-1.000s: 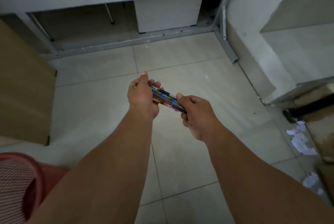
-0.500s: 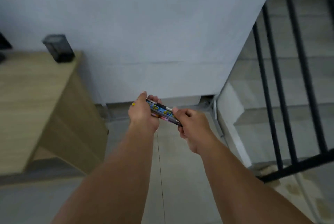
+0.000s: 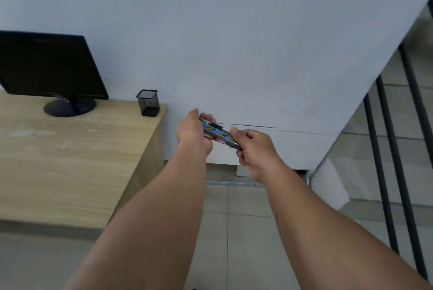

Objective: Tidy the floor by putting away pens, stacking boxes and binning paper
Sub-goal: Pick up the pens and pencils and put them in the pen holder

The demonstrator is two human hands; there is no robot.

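A bundle of pens [image 3: 218, 134], some with colourful printed barrels, is held level between both hands in front of the white wall. My left hand [image 3: 193, 134] grips the left end and my right hand [image 3: 254, 149] is closed around the right end. A black mesh pen holder [image 3: 148, 102] stands empty at the back right corner of the wooden desk [image 3: 70, 160], to the left of my hands and a little farther away.
A black monitor [image 3: 46, 67] on a round stand sits at the back left of the desk. A black stair railing [image 3: 396, 172] and grey steps run down the right side. Tiled floor [image 3: 234, 231] lies below my arms.
The view has lifted from the floor to the desk and wall. The pen holder and monitor have come into sight. Both hands keep the same hold on the pens.
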